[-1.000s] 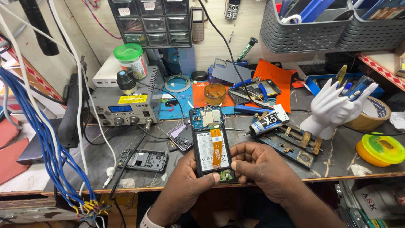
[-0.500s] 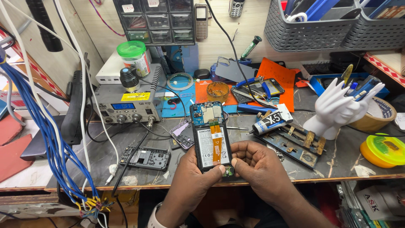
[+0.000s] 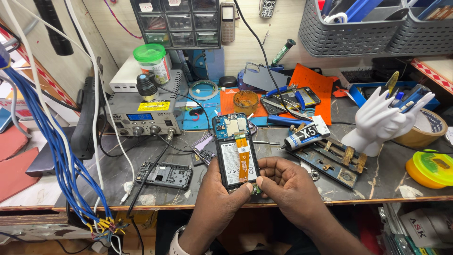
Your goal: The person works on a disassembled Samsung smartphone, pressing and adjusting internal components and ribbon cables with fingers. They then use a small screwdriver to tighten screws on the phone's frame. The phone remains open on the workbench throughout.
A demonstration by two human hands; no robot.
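Note:
Both of my hands hold an opened smartphone (image 3: 234, 153) with its back cover off, above the front edge of the workbench. Its white battery, orange flex cable and blue circuit board face up. My left hand (image 3: 218, 198) grips the left side and lower edge. My right hand (image 3: 285, 186) grips the lower right, thumb and fingertips pressed at the phone's bottom end. A black plastic inner frame (image 3: 163, 174) lies on the bench to the left of my hands.
A grey soldering station (image 3: 144, 115) stands at back left with blue wires (image 3: 56, 156) hanging beside it. A glue tube (image 3: 306, 136) and metal clamp jig (image 3: 332, 158) lie to the right. A white hand-shaped tool holder (image 3: 377, 120), tape rolls (image 3: 432, 170) and pliers (image 3: 283, 94) sit behind.
The hands and phone stay in nearly the same place; my fingertips have shifted slightly at the phone's bottom end. The view has tilted a little.

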